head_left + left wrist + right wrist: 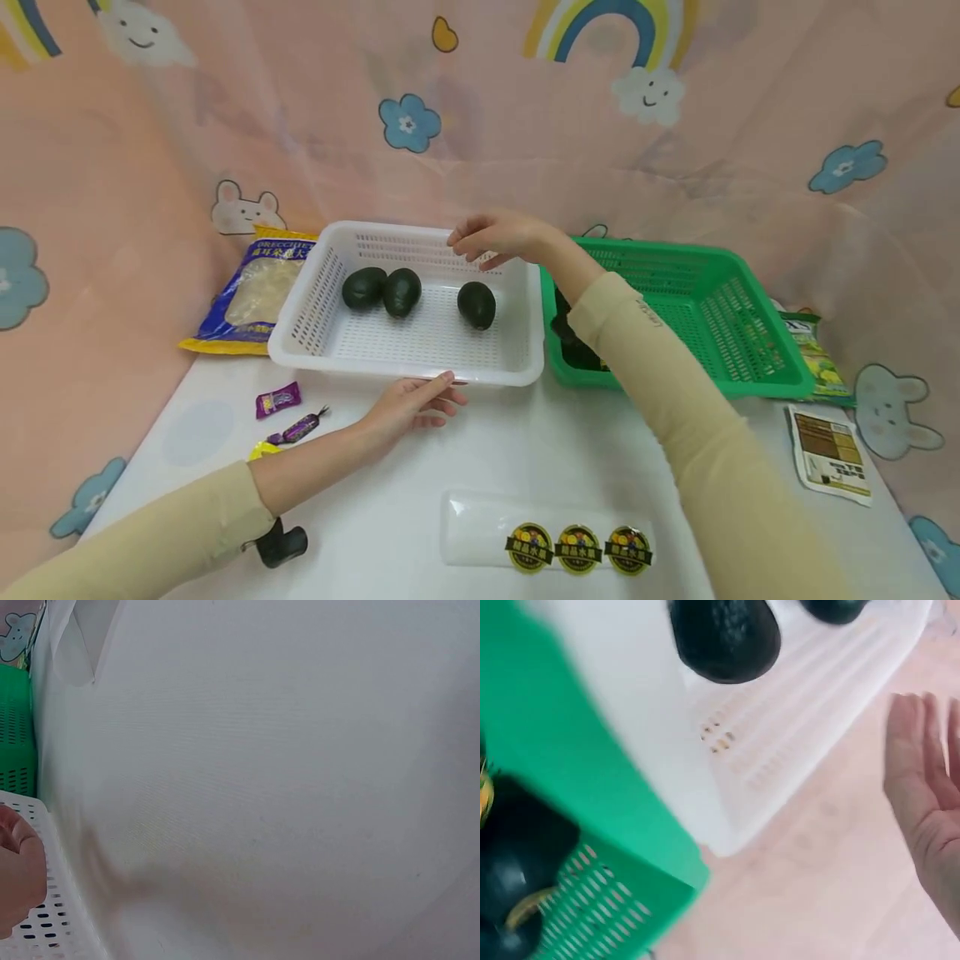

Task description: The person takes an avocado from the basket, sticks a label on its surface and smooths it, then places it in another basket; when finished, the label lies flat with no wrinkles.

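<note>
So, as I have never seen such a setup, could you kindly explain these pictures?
There is no machine, just a person's bare left hand and right hand. The wide picture comes from a head-worn camera; the others come from a camera on each wrist. On the white table stand a white basket holding three avocados and a green basket, with sweets, packets and round stickers nearby. The left hand touches the white basket's near rim; the right hand hovers above that basket, apparently holding nothing.
</note>
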{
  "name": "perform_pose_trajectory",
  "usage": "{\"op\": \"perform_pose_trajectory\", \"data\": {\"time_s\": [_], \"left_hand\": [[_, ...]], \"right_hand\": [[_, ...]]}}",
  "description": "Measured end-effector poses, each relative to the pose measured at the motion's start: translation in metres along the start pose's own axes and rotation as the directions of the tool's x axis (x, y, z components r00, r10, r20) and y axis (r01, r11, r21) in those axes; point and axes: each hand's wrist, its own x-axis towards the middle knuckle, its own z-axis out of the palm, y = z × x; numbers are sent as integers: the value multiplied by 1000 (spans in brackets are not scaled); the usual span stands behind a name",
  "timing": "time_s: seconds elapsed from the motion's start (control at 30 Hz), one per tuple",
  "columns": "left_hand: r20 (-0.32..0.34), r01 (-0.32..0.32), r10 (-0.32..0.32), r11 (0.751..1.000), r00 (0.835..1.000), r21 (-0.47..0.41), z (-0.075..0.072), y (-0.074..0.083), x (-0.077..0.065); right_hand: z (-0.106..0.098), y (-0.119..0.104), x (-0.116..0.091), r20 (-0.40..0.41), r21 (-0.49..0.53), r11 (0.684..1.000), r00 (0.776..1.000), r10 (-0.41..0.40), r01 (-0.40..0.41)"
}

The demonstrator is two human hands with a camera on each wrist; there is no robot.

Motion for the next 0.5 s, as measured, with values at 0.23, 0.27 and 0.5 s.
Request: {"op": "perform_pose_trajectory", "data": {"time_s": [0.23,0.27,0.5], "left_hand": [[1,6,-6,1000,1000,16,2,-1,2],[1,9,-9,1000,1000,15,2,-1,2],[-4,4,-3,999,1000,32,-1,-1,2]], "right_hand": [[3,24,37,35,-188,938,952,304,-293],[6,26,39,53,-204,929,944,325,-309],[35,31,55,204,-260,953,957,209,-153]]}}
